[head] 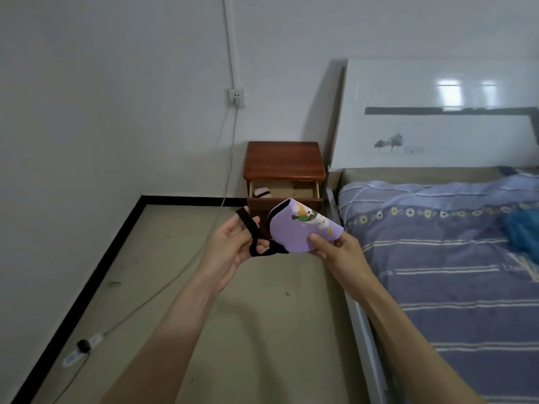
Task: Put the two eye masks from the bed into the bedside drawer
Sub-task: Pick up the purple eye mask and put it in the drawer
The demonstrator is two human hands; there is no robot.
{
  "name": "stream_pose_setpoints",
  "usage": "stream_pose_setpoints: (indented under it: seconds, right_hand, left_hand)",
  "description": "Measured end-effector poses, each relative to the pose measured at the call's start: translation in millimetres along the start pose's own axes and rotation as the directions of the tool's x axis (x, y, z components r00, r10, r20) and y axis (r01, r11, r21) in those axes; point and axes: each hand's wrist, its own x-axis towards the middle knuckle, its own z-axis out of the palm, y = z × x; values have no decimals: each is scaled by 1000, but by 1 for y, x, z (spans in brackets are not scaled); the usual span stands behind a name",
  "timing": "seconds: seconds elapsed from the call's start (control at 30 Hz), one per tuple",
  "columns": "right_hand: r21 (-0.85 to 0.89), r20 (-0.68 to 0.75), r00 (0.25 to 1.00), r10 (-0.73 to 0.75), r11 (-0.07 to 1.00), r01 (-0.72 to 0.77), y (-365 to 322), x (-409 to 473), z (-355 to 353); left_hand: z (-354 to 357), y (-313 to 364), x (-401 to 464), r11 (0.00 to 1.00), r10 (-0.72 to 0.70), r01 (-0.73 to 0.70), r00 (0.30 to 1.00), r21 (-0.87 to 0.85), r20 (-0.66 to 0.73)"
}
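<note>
A purple eye mask (294, 233) with a cartoon print is held in the air between both hands, in front of the bedside cabinet. My right hand (338, 252) pinches its right edge. My left hand (233, 243) grips its black strap (250, 231). Behind them the brown wooden cabinet (284, 160) has its top drawer (284, 189) pulled open. A pink eye mask (262, 193) with dark stripes lies inside the drawer at the left.
The bed (455, 258) with a blue striped cover and a white headboard (437, 118) fills the right side. A blue cloth (522, 231) lies on it. A cable (186, 263) runs from the wall socket (236, 97) across the floor to a power strip (78, 349).
</note>
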Motion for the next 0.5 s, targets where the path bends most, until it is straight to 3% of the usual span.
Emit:
stream_pose_setpoints:
  seconds: [0.3, 0.5]
  right_hand:
    - [-47, 138, 984, 115, 993, -109, 9, 115, -1]
    - [-268, 214, 958, 192, 954, -132, 16, 211, 8]
  left_hand:
    - [-15, 4, 115, 976, -45, 22, 994, 217, 101]
    - [-34, 12, 215, 943, -56, 12, 991, 334, 123]
